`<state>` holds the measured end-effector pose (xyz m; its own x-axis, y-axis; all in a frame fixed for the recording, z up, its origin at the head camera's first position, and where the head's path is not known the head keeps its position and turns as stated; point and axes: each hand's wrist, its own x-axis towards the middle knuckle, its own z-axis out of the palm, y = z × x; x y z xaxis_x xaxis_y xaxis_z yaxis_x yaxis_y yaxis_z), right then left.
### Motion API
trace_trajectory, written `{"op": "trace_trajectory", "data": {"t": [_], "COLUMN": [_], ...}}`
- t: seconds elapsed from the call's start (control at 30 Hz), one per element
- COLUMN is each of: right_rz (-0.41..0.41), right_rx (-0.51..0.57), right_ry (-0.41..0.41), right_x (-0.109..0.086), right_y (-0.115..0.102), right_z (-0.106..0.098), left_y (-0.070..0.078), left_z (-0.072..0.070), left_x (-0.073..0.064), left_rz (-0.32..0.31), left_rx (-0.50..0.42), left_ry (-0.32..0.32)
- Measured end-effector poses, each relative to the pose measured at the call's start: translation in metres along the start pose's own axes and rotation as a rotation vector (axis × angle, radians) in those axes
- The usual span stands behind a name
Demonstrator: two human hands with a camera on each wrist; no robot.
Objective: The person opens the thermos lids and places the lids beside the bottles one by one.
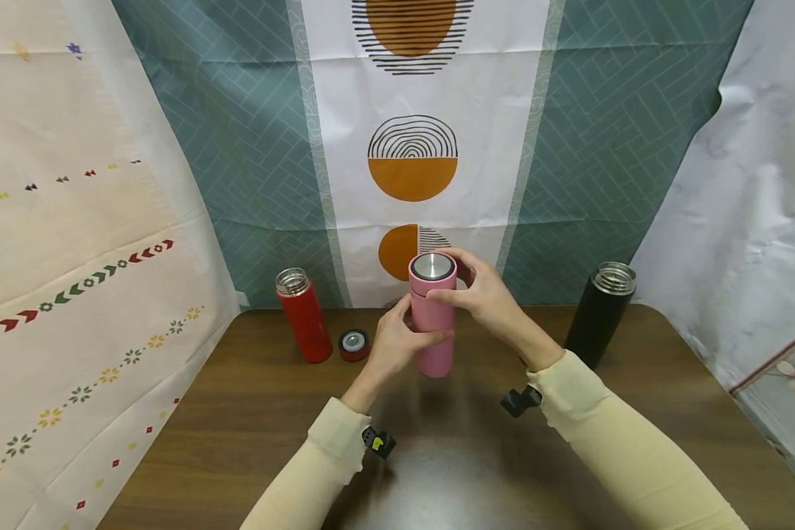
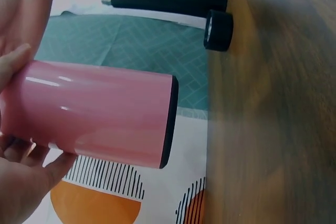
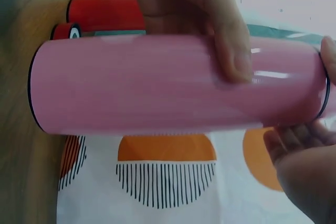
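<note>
Upright in front of the person is a pink thermos bottle (image 1: 433, 316) with a steel disc on its top and a black base. The left hand (image 1: 395, 342) grips its body around the middle. Up at the pink lid (image 1: 432, 287), the fingers and thumb of the right hand (image 1: 482, 291) hold it from the side. A thin dark seam shows between lid and body. In the left wrist view, the bottle's base (image 2: 169, 121) appears raised off the wooden table (image 2: 273, 129).
A red thermos bottle (image 1: 305, 316) without its lid stands at the left, its red lid (image 1: 354, 344) beside it. At the right stands an uncapped black thermos bottle (image 1: 599, 313); a black lid (image 2: 219, 30) is near its base. Patterned cloth (image 1: 252, 147) hangs behind the table.
</note>
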<state>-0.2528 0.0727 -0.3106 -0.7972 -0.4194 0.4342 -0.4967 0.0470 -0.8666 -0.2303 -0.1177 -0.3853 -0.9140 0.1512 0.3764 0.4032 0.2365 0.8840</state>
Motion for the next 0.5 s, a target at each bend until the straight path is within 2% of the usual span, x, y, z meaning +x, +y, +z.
{"op": "trace_trajectory", "data": {"t": [0.2, 0.3, 0.37, 0.5], "right_rz": [0.015, 0.01, 0.007, 0.013], "right_rx": [0.109, 0.14, 0.13, 0.034], "right_ry": [-0.127, -0.156, -0.138, -0.029], "right_x": [-0.001, -0.001, -0.001, -0.004], "right_y": [0.007, 0.01, 0.009, 0.006], "right_z": [-0.012, -0.013, -0.011, -0.003], "left_y": [-0.001, -0.003, -0.003, -0.002], "left_z": [-0.003, -0.002, -0.001, 0.003], "left_x": [0.001, 0.002, 0.003, 0.001], "left_rz": [0.013, 0.021, 0.021, 0.008], "left_rx": [-0.003, -0.009, -0.014, -0.011], "left_ry": [-0.07, -0.069, -0.047, 0.003]}}
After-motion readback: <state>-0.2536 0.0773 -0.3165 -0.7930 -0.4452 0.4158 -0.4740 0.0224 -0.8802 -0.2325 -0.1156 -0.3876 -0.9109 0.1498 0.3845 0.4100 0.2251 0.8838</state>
